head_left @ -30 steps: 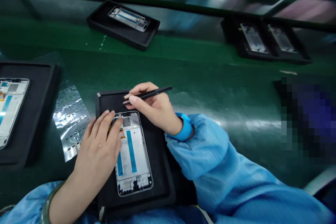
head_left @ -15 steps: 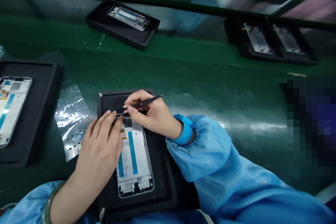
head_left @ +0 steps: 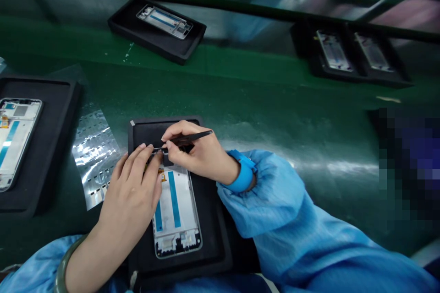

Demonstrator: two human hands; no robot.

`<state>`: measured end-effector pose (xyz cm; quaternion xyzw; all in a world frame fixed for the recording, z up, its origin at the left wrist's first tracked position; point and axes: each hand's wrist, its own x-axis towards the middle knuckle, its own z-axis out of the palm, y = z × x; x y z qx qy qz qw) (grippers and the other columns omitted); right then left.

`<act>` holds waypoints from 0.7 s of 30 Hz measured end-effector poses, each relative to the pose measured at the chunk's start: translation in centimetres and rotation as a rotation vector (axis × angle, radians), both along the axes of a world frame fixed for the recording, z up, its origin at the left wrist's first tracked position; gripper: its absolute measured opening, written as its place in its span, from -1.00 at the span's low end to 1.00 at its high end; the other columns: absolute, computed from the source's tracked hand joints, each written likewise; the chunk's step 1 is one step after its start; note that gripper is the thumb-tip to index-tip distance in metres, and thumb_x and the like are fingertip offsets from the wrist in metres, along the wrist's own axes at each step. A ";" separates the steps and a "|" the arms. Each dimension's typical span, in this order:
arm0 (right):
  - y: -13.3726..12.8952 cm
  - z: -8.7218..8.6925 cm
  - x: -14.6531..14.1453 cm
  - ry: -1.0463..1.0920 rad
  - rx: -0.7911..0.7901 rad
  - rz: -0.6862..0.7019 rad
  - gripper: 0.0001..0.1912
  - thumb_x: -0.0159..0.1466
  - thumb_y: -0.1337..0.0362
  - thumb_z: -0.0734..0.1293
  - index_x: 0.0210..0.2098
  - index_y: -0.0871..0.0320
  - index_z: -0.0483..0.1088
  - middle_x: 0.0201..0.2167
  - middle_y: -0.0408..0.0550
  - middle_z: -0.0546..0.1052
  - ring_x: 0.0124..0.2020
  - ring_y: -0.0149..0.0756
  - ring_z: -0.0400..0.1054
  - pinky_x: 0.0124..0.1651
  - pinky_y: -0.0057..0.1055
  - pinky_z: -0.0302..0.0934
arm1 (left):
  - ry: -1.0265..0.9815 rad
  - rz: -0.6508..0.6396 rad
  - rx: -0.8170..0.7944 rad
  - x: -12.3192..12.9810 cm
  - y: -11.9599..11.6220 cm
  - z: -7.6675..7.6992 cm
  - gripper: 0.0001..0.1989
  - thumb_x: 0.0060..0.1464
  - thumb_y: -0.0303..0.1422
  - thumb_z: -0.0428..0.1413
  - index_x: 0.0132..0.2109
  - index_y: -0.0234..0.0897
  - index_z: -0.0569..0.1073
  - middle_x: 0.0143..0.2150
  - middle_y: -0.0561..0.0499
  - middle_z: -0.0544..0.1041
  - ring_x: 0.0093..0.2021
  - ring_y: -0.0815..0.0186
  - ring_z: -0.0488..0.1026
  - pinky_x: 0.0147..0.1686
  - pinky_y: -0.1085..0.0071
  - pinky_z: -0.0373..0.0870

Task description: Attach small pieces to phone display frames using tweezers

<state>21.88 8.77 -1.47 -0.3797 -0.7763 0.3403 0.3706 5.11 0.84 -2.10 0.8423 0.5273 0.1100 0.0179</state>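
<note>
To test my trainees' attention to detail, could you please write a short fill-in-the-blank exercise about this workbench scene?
1. The right hand pinches a pair of black ____ between thumb and fingers.
2. The left hand has its fingertips at the top end of a phone frame, which lies in a black ____.
3. The bangle is on the ____ wrist.
4. The sleeve on the right arm is ____.

Missing words: tweezers; tray; left; blue.
</note>
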 end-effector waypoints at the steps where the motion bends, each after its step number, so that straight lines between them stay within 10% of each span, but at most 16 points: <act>1: -0.1 0.1 0.0 -0.014 0.019 0.004 -0.86 0.11 0.46 0.24 -0.31 0.19 0.34 -0.39 -0.12 0.46 -0.37 -0.44 0.36 -0.28 -0.50 0.27 | -0.004 0.000 -0.005 0.0 0.0 0.0 -0.63 0.18 -0.39 -0.04 0.11 -0.41 0.28 0.12 -0.24 0.33 0.17 0.04 0.23 0.10 0.08 0.25; 21: -0.3 -0.3 -0.3 0.049 -0.015 -0.010 -0.91 0.16 0.43 0.28 -0.32 0.19 0.35 -0.41 -0.14 0.46 -0.39 -0.46 0.37 -0.31 -0.53 0.27 | -0.034 -0.007 -0.022 -0.2 0.0 0.1 -0.62 0.19 -0.35 -0.05 0.12 -0.42 0.29 0.14 -0.23 0.31 0.20 0.06 0.19 0.12 0.08 0.23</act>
